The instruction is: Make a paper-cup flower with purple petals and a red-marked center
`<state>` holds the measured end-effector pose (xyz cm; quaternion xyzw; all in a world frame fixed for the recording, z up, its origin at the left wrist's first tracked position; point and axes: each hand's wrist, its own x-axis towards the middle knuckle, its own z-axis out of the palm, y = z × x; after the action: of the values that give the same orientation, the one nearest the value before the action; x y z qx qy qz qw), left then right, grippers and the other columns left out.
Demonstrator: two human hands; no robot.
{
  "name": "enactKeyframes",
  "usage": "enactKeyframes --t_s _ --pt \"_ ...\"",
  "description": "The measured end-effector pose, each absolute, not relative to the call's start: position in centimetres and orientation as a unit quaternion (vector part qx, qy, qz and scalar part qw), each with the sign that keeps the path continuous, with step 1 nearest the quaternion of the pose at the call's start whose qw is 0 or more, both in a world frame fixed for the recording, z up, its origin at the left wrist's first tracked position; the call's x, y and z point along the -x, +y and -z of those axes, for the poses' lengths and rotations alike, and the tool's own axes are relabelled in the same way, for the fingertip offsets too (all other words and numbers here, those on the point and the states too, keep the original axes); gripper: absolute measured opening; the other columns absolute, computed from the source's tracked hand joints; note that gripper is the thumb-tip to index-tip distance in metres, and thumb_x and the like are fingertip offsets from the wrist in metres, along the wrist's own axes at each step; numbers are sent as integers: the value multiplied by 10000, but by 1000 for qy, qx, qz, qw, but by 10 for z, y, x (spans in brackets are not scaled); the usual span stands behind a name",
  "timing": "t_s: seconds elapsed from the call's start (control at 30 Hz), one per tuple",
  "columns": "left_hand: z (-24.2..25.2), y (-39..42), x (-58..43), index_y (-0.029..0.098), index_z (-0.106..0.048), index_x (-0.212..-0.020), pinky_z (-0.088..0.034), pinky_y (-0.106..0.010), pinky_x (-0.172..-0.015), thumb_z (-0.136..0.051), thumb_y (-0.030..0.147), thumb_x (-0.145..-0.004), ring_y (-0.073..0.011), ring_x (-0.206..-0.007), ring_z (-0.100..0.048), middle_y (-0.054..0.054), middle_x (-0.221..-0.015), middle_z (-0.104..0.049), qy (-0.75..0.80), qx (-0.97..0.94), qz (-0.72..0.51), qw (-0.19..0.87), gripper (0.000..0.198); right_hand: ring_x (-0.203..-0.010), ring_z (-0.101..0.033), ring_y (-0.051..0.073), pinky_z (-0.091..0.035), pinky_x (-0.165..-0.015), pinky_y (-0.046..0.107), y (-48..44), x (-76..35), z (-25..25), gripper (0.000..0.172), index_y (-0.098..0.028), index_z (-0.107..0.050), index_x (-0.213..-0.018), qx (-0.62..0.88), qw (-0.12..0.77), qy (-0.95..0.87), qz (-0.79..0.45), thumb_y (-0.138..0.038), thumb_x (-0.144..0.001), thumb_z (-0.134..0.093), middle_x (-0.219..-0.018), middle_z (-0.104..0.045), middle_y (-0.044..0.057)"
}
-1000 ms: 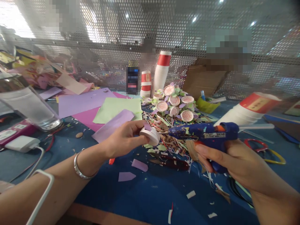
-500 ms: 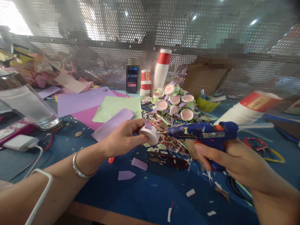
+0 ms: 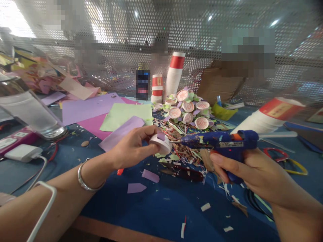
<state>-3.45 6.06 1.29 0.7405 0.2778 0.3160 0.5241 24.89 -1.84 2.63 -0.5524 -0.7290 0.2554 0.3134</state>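
Note:
Between the thumb and fingers of my left hand [image 3: 135, 146] is a small white paper cup base [image 3: 161, 144] with a purple paper piece [image 3: 160, 136] on its edge. My right hand [image 3: 248, 171] grips a blue hot glue gun [image 3: 222, 140] by its handle. The gun's metal nozzle points left and meets or nearly meets the cup base's rim; whether they touch I cannot tell. A clear glue stick [image 3: 280, 134] juts from the gun's back. Two purple paper pieces [image 3: 150, 175] lie on the table below my left hand.
Behind the hands stands a pile of decorated cup bases [image 3: 188, 107] among paper scraps. Stacked paper cups [image 3: 174, 75] rise at the back; another stack [image 3: 267, 116] leans at right. At left are a glass of water [image 3: 37, 114], coloured sheets [image 3: 127, 116] and a power strip [image 3: 17, 139]. Dark-handled snips [image 3: 186, 172] lie nearby.
Very little differs. The cup base and my left hand have shifted up slightly, while the glue gun has moved slightly to the right.

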Motion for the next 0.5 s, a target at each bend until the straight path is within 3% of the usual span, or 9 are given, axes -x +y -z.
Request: enactKeyframes --t_s 0.17,0.33,0.5 --pt "-15 62 36 156 -648 -934 -472 -277 -771 -670 195 -866 -140 -842 -608 -31 -929 -642 240 -728 -369 527 81 -517 -559 125 -447 -573 280 -13 -250 -26 577 -224 -569 -512 563 320 -711 -275 -541 -993 -524 -529 -603 16" --pt "-12 68 36 158 -658 -882 -444 -229 -791 -650 173 -864 -114 -825 -567 3 -840 -629 235 -619 -461 591 25 -532 -565 142 -423 -577 297 -7 -251 -23 555 -210 -599 -504 682 335 -576 -302 -603 -895 -612 -543 -648 44" --pt "-15 65 33 143 -704 -852 -440 -220 -725 -567 150 -853 -128 -827 -533 -22 -853 -626 271 -544 -467 643 138 -509 -563 136 -441 -549 268 -2 -249 -20 472 -199 -599 -556 713 332 -484 -383 -545 -866 -685 -506 -635 33"
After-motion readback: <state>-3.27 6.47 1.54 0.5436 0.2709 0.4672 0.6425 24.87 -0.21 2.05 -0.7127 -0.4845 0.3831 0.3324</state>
